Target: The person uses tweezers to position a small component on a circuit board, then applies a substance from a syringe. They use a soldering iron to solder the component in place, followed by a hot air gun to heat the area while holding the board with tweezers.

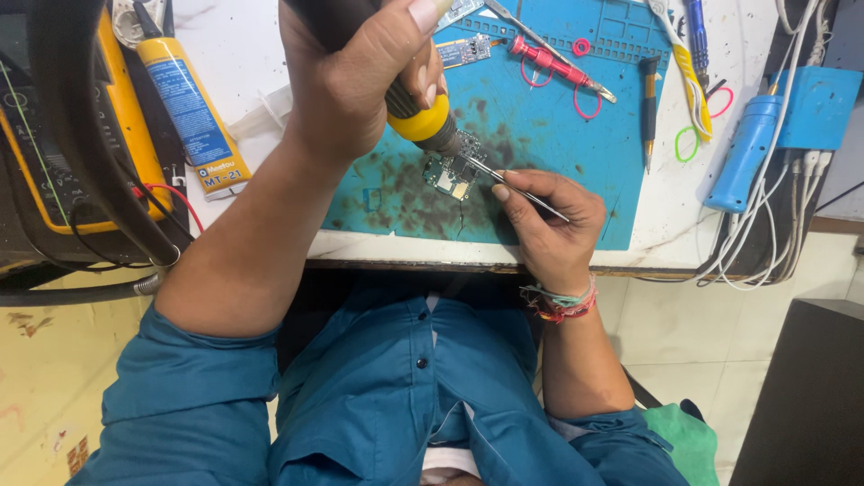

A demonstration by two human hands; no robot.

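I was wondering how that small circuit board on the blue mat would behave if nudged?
The circuit board looks thin and small, so it is probably light and apt to slide unless the tweezers in the right hand pin it. It lies flat, so it is likely stiff and won't roll. Its tiny exposed parts, under the left hand's heating tool, seem fragile.

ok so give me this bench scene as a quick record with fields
left hand: gripping a thick black tool with a yellow collar, tip down on the board
right hand: pinching thin metal tweezers, points at the board
work piece: small green circuit board
surface: stained blue rubber mat on a white table
nearby: yellow and blue tube, red probe, blue cylindrical tool
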